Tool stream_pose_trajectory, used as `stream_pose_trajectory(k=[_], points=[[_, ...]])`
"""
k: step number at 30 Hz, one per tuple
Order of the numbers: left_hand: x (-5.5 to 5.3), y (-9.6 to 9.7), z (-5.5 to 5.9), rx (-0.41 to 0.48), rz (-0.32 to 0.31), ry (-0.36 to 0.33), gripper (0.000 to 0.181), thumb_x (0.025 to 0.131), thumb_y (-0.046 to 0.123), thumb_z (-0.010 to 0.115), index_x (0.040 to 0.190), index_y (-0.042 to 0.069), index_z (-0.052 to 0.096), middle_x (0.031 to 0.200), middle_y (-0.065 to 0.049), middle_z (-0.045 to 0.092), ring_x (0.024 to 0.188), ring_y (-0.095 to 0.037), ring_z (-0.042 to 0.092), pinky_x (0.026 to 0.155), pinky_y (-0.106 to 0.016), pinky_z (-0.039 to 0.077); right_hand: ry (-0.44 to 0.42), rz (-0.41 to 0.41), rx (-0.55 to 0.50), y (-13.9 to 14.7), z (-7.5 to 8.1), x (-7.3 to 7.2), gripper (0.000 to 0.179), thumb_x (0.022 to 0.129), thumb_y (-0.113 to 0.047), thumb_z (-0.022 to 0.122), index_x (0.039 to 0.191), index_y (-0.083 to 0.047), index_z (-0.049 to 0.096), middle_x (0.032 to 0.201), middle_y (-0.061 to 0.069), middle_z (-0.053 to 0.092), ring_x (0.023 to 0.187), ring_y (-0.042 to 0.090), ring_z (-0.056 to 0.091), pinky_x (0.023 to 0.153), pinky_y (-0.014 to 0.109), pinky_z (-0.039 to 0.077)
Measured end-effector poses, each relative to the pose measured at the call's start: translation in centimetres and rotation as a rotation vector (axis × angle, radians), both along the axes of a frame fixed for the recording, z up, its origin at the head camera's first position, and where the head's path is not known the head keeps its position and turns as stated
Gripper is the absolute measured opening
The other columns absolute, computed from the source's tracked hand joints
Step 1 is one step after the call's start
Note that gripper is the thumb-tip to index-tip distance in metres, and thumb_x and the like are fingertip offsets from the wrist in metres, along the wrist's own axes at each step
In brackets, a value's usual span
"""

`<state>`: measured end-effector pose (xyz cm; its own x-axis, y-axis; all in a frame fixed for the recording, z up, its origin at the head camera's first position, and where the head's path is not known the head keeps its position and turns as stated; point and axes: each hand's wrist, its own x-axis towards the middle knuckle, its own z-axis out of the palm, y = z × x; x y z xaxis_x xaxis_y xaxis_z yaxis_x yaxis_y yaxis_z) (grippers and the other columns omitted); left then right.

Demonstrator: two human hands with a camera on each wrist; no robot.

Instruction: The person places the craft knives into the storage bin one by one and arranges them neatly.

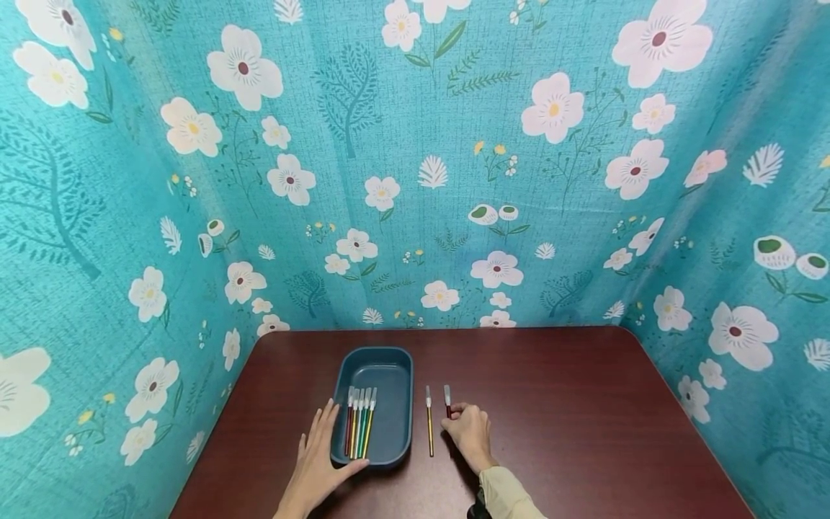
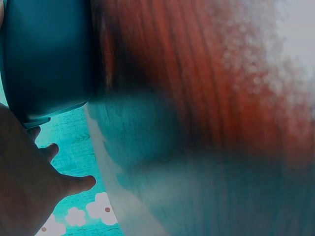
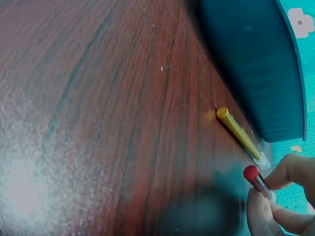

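Note:
My right hand (image 1: 470,434) pinches a slim dark red pen-like stick with a whitish cap (image 1: 447,395) between thumb and fingers. Its round red end (image 3: 251,172) faces the camera in the right wrist view. Just left of it lies a similar yellow stick (image 1: 430,425), parallel and apart, on the table. My left hand (image 1: 316,461) has its fingers spread along the left side of a dark blue tray (image 1: 411,404), with the thumb at the near rim. Several capped sticks (image 1: 359,425) in red, yellow and green lie side by side in the tray's left part.
The dark reddish-brown wooden table (image 1: 570,404) extends to the right of my right hand and behind the tray. A turquoise flowered curtain (image 1: 415,245) hangs along its far edge and both sides.

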<state>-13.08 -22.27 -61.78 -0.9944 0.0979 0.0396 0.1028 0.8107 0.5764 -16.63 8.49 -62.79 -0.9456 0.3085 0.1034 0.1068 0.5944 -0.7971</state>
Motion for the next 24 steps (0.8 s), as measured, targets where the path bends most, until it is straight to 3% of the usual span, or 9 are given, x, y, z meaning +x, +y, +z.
stream_pose_trajectory(k=[6,12,19,24], points=[[0.0,-0.1,-0.2,0.003,-0.002,0.007,0.123,0.078,0.07,0.083,0.169,0.013,0.025,0.176,-0.013,0.017,0.159,-0.046,0.016,0.113,-0.084,0.015,0.031,0.014,-0.042,-0.6,0.8,0.0,0.025,0.071,-0.004,0.081,0.096,-0.003,0.081,0.076,0.0,0.076,0.07,0.018,0.072,0.069,0.039,0.059],[0.0,-0.1,-0.2,0.016,0.0,-0.005,0.122,0.078,0.069,0.083,0.169,0.013,0.024,0.176,-0.013,0.017,0.159,-0.046,0.016,0.113,-0.084,0.014,0.032,0.044,-0.214,-1.5,2.4,-0.2,0.027,0.077,0.0,0.079,0.104,0.001,0.081,0.081,0.007,0.078,0.054,0.014,0.069,0.043,0.035,0.056],[-0.1,-0.1,-0.2,0.011,0.003,-0.015,0.122,0.078,0.07,0.083,0.169,0.013,0.024,0.176,-0.013,0.017,0.159,-0.046,0.016,0.113,-0.084,0.014,0.096,0.078,-0.2,-2.6,4.2,-0.4,0.026,0.076,0.0,0.082,0.102,0.0,0.082,0.079,0.002,0.078,0.068,0.013,0.073,0.067,0.03,0.06],[-0.2,-0.1,-0.2,0.008,0.01,-0.022,0.123,0.078,0.07,0.083,0.169,0.013,0.024,0.176,-0.013,0.017,0.159,-0.046,0.016,0.114,-0.084,0.014,0.1,0.104,-0.226,-3.9,5.2,-0.4,0.027,0.076,-0.001,0.082,0.102,0.001,0.082,0.08,0.004,0.078,0.07,0.014,0.074,0.065,0.026,0.058]])
